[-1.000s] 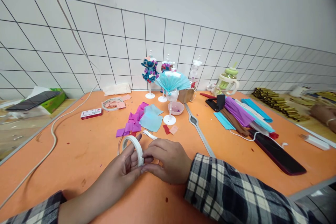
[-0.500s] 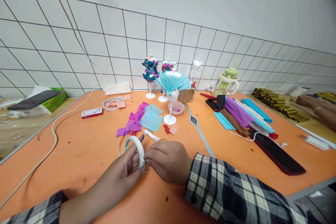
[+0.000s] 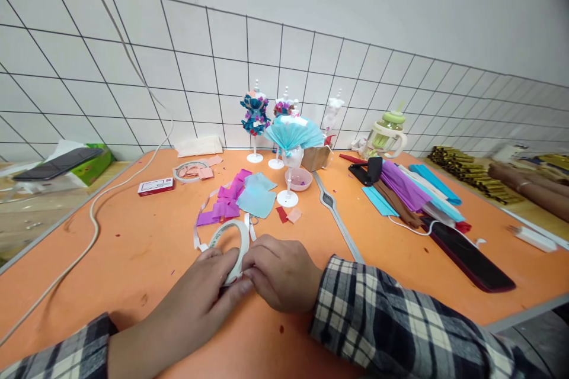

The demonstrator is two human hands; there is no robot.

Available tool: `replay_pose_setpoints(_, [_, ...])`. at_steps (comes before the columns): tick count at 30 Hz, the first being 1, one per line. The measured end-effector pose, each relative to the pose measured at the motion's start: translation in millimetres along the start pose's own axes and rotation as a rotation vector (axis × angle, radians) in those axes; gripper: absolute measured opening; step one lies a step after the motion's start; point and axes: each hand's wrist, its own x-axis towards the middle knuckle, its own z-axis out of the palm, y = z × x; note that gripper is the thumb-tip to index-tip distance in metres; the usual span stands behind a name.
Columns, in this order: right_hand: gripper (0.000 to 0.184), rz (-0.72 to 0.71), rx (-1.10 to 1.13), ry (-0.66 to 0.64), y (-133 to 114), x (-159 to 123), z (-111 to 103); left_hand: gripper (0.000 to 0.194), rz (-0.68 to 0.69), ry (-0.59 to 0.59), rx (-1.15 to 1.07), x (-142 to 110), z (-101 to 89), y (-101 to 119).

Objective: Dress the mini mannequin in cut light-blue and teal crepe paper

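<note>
A roll of white double-sided tape (image 3: 245, 241) stands tilted near the front of the orange table, with my left hand (image 3: 202, 284) closed around its lower left part. My right hand (image 3: 282, 272) is closed in a pinch at the roll's right edge; its fingertips hide the bit of tape they grip. Thin white strips (image 3: 252, 228) lie just behind the roll. Beyond them are purple paper pieces (image 3: 226, 204) and light blue paper sheets (image 3: 256, 196). A small white mannequin stand (image 3: 288, 198) carries a pleated turquoise paper fan (image 3: 293, 135).
Decorated mannequins (image 3: 255, 118) stand at the back, beside a pink bowl (image 3: 299, 180). A second tape roll (image 3: 180, 173) and a small box (image 3: 155, 186) lie left. Rightward are a bottle (image 3: 384, 136), folded papers (image 3: 404, 186), a dark phone (image 3: 471, 260) and another person's arm (image 3: 528, 183).
My left hand has turned from palm up to palm down, its fingers curling round the roll. The roll has tilted, and a loose white strip now shows left of the purple paper.
</note>
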Motion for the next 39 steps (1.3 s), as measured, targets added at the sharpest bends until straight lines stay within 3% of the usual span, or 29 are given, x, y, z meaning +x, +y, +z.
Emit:
replay_pose_setpoints(5, [0.011,0.172,0.119,0.036,2,2,-3,0.029,0.020,0.068,-0.008,0,5.0,-10])
replay_pose_setpoints(13, [0.005,0.473,0.429,0.113,10,4,-3,0.032,0.140,0.140,0.259,7,-1.5,-23])
replay_pose_setpoints(17, [0.007,0.610,0.549,0.085,12,6,-5,0.037,0.165,0.179,0.358,7,-2.9,-26])
replay_pose_setpoints(25, [0.019,0.543,0.534,0.022,19,5,-11,0.040,0.124,0.119,0.168,4,-2.4,-22])
replay_pose_setpoints(29, [0.023,0.365,0.363,0.065,15,2,-13,0.046,0.070,0.148,0.129,1,0.4,-25])
replay_pose_setpoints(31, [0.034,0.280,0.285,0.100,11,0,-12,0.050,0.048,0.171,0.112,-1,2.9,-27])
replay_pose_setpoints(34, [0.041,0.212,0.236,0.154,10,-2,-6,0.053,0.036,0.182,0.077,-6,6.3,-29])
replay_pose_setpoints(39, [0.053,0.371,0.187,0.352,20,-1,-5,0.056,0.000,0.195,0.047,-10,8.0,-30])
